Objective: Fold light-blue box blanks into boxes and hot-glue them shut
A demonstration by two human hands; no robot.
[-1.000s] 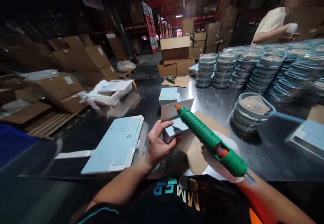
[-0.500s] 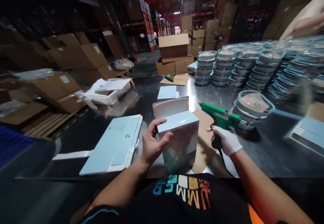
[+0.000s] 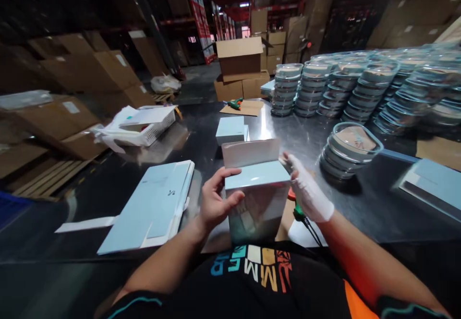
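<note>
A light blue box [image 3: 257,175] stands upright in front of my body, with a pale flap [image 3: 251,153] raised along its far edge. My bare left hand [image 3: 220,196] grips its upper left corner, thumb on the near face and fingers over the top. At the upper right corner, my white-gloved right hand [image 3: 309,189] has its fingertips and thumb on the box. Below that glove lies a green glue gun [image 3: 298,212], mostly hidden, with its cord running toward me.
Flat light blue cartons [image 3: 154,199] lie at left, near a white basket [image 3: 154,134]. Another blue box [image 3: 230,129] stands ahead. A short stack of clear-lidded containers [image 3: 347,153] is at right, with many taller stacks [image 3: 374,86] behind. A second glue gun [image 3: 235,104] rests on far cardboard.
My right hand has let go of the green glue gun, now lower beside the box, and has moved left onto the box's right corner. My left hand keeps its grip. The view has shifted slightly.
</note>
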